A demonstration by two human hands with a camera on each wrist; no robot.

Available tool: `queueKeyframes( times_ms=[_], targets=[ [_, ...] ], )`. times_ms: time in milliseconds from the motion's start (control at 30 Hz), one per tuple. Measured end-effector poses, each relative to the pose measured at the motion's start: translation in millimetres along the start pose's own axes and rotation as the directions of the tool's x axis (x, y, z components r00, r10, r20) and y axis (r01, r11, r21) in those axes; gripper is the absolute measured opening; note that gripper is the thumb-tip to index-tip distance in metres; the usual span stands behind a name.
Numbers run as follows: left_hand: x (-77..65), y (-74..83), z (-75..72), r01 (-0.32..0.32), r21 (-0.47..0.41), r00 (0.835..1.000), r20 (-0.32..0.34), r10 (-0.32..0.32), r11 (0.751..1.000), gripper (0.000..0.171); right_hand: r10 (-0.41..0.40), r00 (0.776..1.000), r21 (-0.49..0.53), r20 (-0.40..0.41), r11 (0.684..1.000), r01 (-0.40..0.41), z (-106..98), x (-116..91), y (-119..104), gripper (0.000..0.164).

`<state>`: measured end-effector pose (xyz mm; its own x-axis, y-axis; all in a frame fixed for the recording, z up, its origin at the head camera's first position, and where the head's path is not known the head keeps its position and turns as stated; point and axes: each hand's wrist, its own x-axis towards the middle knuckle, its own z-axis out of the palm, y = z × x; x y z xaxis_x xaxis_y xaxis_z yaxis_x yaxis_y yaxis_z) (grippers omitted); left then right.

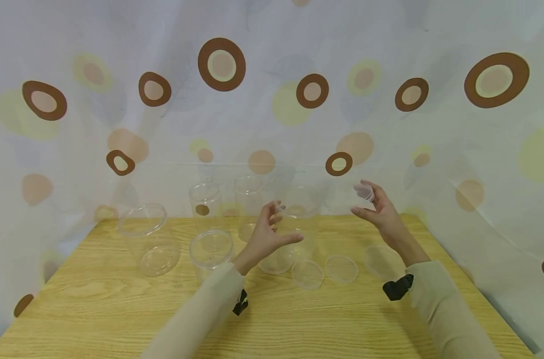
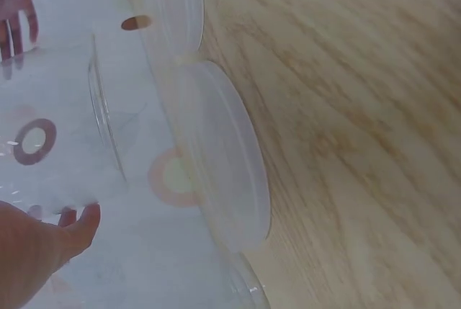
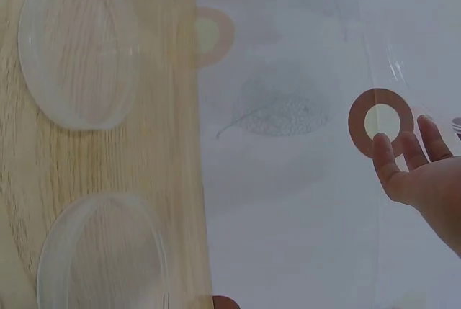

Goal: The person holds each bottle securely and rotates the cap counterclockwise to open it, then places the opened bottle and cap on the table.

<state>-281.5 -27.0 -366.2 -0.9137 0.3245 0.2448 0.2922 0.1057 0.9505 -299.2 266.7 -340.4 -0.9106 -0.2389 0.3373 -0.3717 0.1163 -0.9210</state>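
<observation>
Between my two hands is a clear plastic jar (image 2: 68, 100), hard to make out in the head view. In the left wrist view its rim faces the table side, above the lids. My left hand (image 1: 272, 233) curves round one side, fingertips at the wall. Opposite it, my right hand (image 1: 381, 212) grips the other side with thumb and fingers spread in a C; its fingers look whitish and distorted through the plastic. Below, several clear round lids lie on the table, among them one lid (image 1: 308, 275) and another lid (image 1: 342, 269) beside it.
Several clear jars stand to the left on the wooden table (image 1: 97, 324): a wide jar (image 1: 148, 244), a nearer jar (image 1: 211, 249) and a tall jar (image 1: 249, 207) at the back. A patterned cloth (image 1: 272, 124) hangs behind the table.
</observation>
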Motion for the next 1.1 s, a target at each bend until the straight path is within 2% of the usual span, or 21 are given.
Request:
queueKeyframes(
  times_ms=[233, 400, 600, 767, 900, 1100],
  targets=[
    [25.5, -23.1, 11.2, 0.018, 0.047, 0.998, -0.054, -0.016, 0.999, 0.101, 0.127, 0.992, -0.173, 0.024, 0.977, -0.121, -8, 1, 15, 0.077],
    [34.6, -30.1, 19.9, 0.013, 0.05, 0.998, -0.066, -0.01, 0.999, 0.104, 0.185, 0.982, -0.312, 0.038, 0.936, -0.164, -12, 4, 27, 0.088],
    [39.8, -37.8, 31.1, 0.032, 0.033, 0.996, -0.079, -0.03, 0.999, 0.103, 0.173, 0.985, -0.515, 0.023, 0.846, -0.137, -10, 5, 38, 0.095],
    [40.6, -44.9, 39.1, 0.03, 0.038, 0.995, -0.1, -0.026, 0.999, 0.1, 0.156, 0.986, -0.61, 0.052, 0.787, -0.092, -8, 6, 47, 0.094],
    [40.2, -46.1, 43.4, 0.028, 0.038, 0.993, -0.116, -0.023, 0.999, 0.099, 0.154, 0.985, -0.655, 0.079, 0.753, -0.065, -9, 7, 55, 0.093],
    [39.3, -46.4, 44.8, 0.048, 0.041, 0.991, -0.125, -0.042, 0.998, 0.098, 0.15, 0.979, -0.686, 0.134, 0.728, -0.018, -9, 7, 62, 0.092]
  ],
)
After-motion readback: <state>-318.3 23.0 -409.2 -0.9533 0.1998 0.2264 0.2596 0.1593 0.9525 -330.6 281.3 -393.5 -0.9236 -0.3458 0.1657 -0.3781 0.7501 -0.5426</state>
